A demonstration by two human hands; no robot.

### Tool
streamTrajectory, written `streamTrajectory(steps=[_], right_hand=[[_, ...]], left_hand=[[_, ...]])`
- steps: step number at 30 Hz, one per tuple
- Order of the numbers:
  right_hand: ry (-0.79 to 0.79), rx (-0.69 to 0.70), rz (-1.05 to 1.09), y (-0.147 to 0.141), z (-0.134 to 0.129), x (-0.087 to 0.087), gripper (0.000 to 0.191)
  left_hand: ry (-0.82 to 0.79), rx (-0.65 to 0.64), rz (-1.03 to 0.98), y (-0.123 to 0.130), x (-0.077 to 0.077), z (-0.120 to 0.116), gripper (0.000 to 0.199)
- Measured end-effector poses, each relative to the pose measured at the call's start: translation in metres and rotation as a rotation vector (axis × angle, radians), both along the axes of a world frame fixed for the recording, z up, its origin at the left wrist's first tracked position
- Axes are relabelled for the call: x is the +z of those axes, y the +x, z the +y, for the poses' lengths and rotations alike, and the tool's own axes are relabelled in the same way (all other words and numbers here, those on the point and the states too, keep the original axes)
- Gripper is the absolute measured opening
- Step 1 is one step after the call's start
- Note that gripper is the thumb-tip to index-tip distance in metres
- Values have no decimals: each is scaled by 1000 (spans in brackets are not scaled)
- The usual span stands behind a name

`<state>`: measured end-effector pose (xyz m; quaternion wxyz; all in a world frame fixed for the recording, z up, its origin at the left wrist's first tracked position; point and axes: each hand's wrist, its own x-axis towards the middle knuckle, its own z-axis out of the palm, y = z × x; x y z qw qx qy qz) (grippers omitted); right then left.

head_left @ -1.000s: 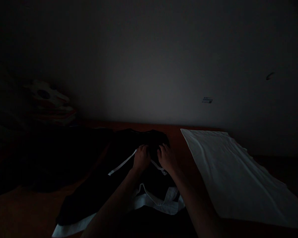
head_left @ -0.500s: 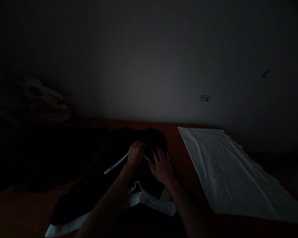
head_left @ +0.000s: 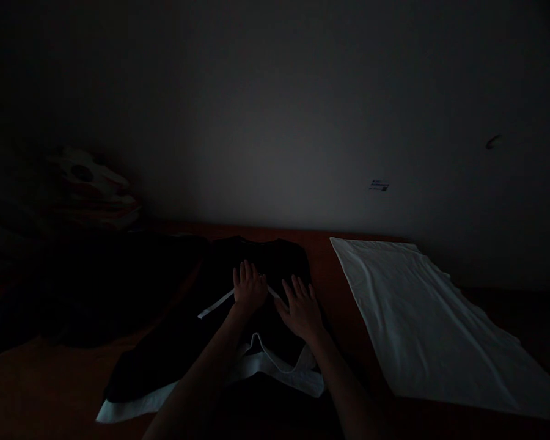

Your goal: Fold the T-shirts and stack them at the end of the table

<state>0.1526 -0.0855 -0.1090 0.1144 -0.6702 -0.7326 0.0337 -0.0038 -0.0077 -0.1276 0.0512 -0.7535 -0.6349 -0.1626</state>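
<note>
A black garment with white trim (head_left: 252, 252) lies spread on an orange-brown surface, its neckline toward the wall. My left hand (head_left: 250, 288) rests flat on its upper middle, fingers stretched out, over a thin white strip (head_left: 216, 307) that shows on both sides of the hand. To the right, my right hand (head_left: 300, 308) is flat on the garment near its right edge, fingers spread. Nearer to me a white band (head_left: 288, 380) with a raised, wavy edge crosses between my forearms. My arms hide part of the cloth, and the dim light obscures its folds.
A white cloth (head_left: 421, 330) lies spread at the right. Dark fabric (head_left: 110, 287) is heaped at the left, with a white and red bundle (head_left: 96, 189) behind it. A grey wall (head_left: 275, 122) stands along the far edge of the surface (head_left: 41, 385).
My left hand has opened from bent fingers to a flat, stretched palm on the garment. My right hand stays nearly in place. The view has shifted slightly.
</note>
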Motion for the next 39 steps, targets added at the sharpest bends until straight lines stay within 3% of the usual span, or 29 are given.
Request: streamTrajectory(steps=[4,8,13,15,18,23,27,30,34,36,39], right_hand=[[-8,-15,8,2,0,0,67],[-17,-23,-6,13,-2,-1,69],[-14,-2,-30,36,-4,-2,71],[-9,4,-33,43,-4,-2,69],[23,25,-56,47,-4,-3,64],[19,155,-54,46,-2,-3,62],[-7,148,29,47,-1,-1,64],[-15,163,223,61,-13,7,56],[10,155,481,101,-60,28,38],[-53,125,532,123,-90,35,37],[-160,58,538,144,-125,35,58]], left_hand=[[-29,-31,-56,1,0,3,61],[-199,-200,-194,-17,11,19,50],[-215,-423,-227,-83,29,30,49],[-193,-511,-173,-112,28,24,52],[-195,-523,-47,-139,19,10,59],[-156,-483,66,-137,7,-4,71],[-188,-483,-13,-131,26,-8,67],[-299,-569,-147,-148,54,-25,56],[-403,-634,-242,-204,80,-73,49],[-416,-602,-219,-236,79,-98,67],[-403,-497,-157,-271,63,-125,102]])
